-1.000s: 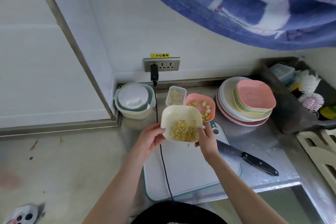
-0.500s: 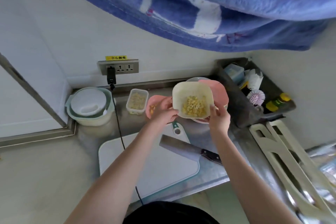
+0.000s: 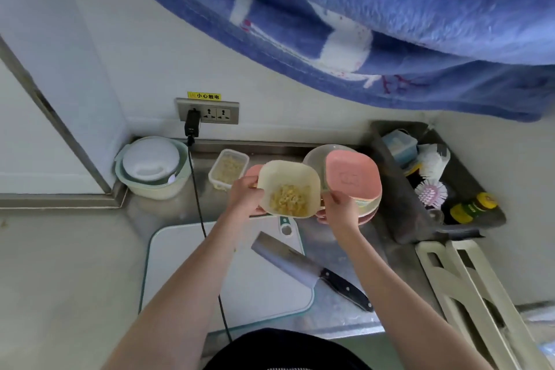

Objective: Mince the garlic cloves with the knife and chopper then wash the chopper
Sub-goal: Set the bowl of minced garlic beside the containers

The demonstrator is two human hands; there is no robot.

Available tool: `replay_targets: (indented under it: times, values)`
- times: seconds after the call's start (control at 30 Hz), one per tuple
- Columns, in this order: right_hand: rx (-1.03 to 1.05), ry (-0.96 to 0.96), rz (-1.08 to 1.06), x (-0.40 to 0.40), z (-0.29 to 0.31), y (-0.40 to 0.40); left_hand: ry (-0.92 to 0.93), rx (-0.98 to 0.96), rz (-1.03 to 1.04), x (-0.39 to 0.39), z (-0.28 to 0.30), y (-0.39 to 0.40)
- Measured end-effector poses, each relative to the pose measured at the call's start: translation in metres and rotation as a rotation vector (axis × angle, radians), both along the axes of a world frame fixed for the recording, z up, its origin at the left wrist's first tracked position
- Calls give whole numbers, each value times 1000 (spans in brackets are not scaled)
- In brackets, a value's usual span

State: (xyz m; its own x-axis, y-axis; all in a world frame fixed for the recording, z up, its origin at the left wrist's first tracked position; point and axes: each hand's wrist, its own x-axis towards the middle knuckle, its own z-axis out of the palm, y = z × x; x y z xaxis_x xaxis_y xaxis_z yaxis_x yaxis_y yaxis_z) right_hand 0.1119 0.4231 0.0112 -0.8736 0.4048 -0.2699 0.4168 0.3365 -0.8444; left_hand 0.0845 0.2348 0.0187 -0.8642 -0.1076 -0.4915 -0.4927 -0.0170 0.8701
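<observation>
The cream dish of chopped garlic has been carried right from above the cutting board and is gripped at its rims by the left hand and right hand. The chopper sits far left, the knife below; the plate stack crowds the right.

Cream bowl, pink plate, blue-white cloth.

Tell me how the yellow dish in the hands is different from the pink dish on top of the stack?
The yellow dish holds chopped garlic; the pink dish looks bare. The left hand and right hand grip the yellow dish above the counter, while the pink dish sits atop the plate stack. Both are squarish with rounded corners.
</observation>
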Motion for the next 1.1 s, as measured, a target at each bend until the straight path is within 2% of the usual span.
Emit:
replay_targets:
  times: [0.07,0.2,0.27,0.33,0.5,0.6,0.7,0.83,1.0,1.1]
  values:
    - [-23,-90,62,-7,-11,-11,-21,-25,17,9,-9,-23]
    - [8,-329,373,-14,-28,-40,-56,-79,77,27,-23,-59]
    - [107,-402,527,-15,-40,-49,-101,-70,109,31,-33,-73]
    - [256,-350,623,-18,-55,-52,-148,-79,155,32,-44,-86]
    - [178,-362,452,-27,-55,-61,-235,-202,230,37,-74,-108]
    - [264,-432,549,-32,-48,-59,-246,-183,291,39,-83,-110]
    - [288,-436,634,-37,-52,-52,-234,-337,274,39,-78,-105]
    - [384,-407,561,-37,-52,-45,-209,-521,253,43,-75,-104]
    - [169,-252,279,-22,-51,-41,-220,-617,264,47,-72,-107]
    - [53,-305,155,-23,-55,-47,-220,-660,177,51,-72,-109]
